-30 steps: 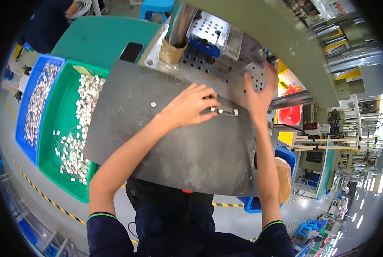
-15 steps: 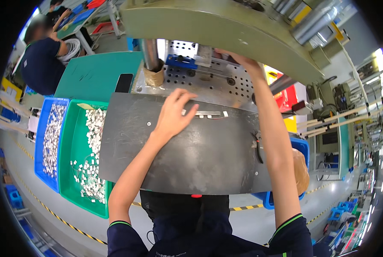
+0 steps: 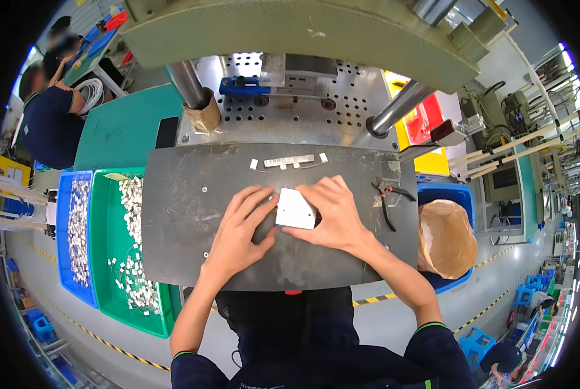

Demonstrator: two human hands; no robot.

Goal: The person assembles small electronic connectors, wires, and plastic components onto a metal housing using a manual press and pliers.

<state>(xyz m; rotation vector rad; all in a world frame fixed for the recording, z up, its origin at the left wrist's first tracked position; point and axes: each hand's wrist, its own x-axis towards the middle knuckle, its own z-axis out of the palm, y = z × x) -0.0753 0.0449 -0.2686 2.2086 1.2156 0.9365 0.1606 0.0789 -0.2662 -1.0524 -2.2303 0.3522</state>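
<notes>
- I have the dark grey desk [image 3: 329, 266] nearest, both forearms reaching in over its near edge.
- My right hand [image 3: 329, 214] pinches a white block [image 3: 295, 211] with cut corners, thumb along its near side and fingers at its far side, about the middle of the desk.
- My left hand [image 3: 241, 230] is half curled, thumb apart from the fingers, with its fingertips beside the block's left side; I cannot tell from here whether they touch it.
- By the desk's right edge I see pliers [image 3: 385, 211] with dark handles.
- Outside that edge, a blue bin [image 3: 470, 194] holds a brown paper bag [image 3: 449, 240].
- Outside the left edge I have a green tray [image 3: 111, 214] with many small white pieces, and a blue tray [image 3: 64, 240] just left of it, also filled with small pieces.
- Close to the far edge lies a metal strip [image 3: 289, 160] with thin wires and white connectors.
- Past the far left corner, a phone [image 3: 167, 132] rests on a green table [image 3: 121, 136].
- Beyond the far edge I make out a perforated plate [image 3: 277, 129] bearing a blue fixture [image 3: 241, 85], under a heavy olive beam [image 3: 290, 32].
- Farther off to the left, a co-worker [image 3: 50, 123] sits in dark clothing.
</notes>
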